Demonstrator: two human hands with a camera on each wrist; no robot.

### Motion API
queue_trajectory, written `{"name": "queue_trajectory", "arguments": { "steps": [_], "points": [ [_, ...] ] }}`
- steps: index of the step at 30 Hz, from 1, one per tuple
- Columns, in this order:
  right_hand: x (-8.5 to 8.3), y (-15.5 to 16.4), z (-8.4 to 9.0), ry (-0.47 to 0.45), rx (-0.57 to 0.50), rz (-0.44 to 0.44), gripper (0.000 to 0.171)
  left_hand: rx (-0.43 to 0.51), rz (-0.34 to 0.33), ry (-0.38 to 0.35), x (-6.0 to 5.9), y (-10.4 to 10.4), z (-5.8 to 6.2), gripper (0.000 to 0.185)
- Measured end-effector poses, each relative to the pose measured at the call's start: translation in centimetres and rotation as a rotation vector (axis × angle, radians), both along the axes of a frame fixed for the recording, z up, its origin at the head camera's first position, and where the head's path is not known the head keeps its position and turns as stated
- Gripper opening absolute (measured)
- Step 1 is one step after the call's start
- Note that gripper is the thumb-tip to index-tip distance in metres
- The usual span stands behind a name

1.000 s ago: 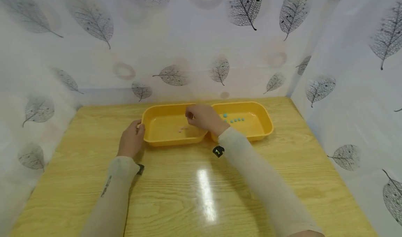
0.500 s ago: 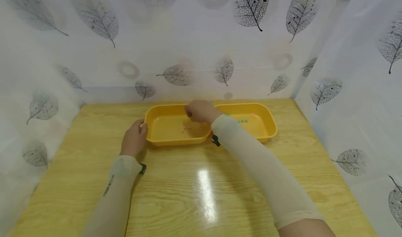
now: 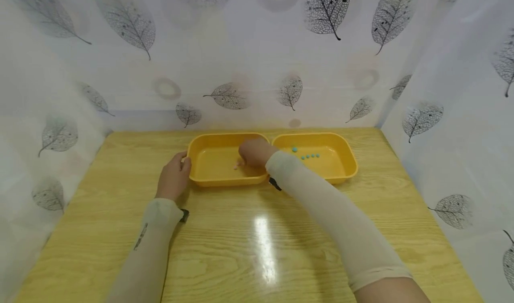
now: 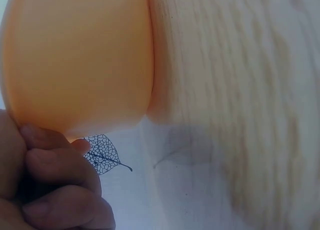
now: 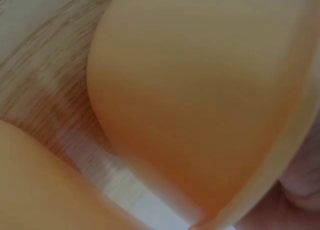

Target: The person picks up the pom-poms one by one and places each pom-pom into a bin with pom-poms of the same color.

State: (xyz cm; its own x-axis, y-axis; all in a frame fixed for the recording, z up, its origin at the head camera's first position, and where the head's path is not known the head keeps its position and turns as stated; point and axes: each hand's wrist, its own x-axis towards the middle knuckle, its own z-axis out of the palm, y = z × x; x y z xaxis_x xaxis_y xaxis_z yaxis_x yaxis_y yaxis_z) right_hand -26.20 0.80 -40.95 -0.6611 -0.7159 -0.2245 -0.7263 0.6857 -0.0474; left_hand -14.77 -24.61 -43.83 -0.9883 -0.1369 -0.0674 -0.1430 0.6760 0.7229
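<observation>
Two yellow trays sit side by side on the table. My left hand (image 3: 174, 176) grips the left end of the left tray (image 3: 225, 182); in the left wrist view, curled fingers (image 4: 65, 165) meet that tray's edge. Inside the same tray, toward its right end, my right hand (image 3: 254, 152) reaches down with bent fingers beside several small pink pieces (image 3: 237, 165). Its fingertips are hidden, so whether they pinch a piece does not show. The right tray (image 3: 348, 158) contains a larger blue piece (image 3: 294, 149) and several small blue pieces (image 3: 308, 156) in a row.
The wooden table (image 3: 225, 249) extends toward me in front of the trays. A white curtain (image 3: 249, 39) with leaf prints stands behind it and along both sides. A black wrist camera (image 3: 275, 184) on my right wrist hangs close to the trays' near edges.
My right hand has lowered from above the left tray down into it, near the pink pieces. The view has shifted slightly. My left hand keeps its hold on the tray.
</observation>
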Motion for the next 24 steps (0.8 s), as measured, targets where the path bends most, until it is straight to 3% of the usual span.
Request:
{"name": "queue_trajectory", "arguments": {
  "steps": [9,13,19,24],
  "points": [
    [0.6,0.5,0.5,-0.028,0.002,-0.021,0.028,-0.002,-0.007,-0.013,-0.3,0.1,-0.2,0.059],
    [1.0,1.4,1.6,-0.094,-0.047,-0.074,0.023,0.003,-0.019,-0.013,-0.6,0.1,-0.2,0.060],
    [1.4,4.4,3.5,-0.120,-0.201,-0.095,0.008,-0.025,-0.026,0.010,-0.9,-0.3,-0.1,0.063],
    [3.4,8.1,3.9,-0.059,-0.390,-0.114,0.014,-0.054,0.022,0.041,-0.9,-1.0,0.3,0.071]
  ]
}}
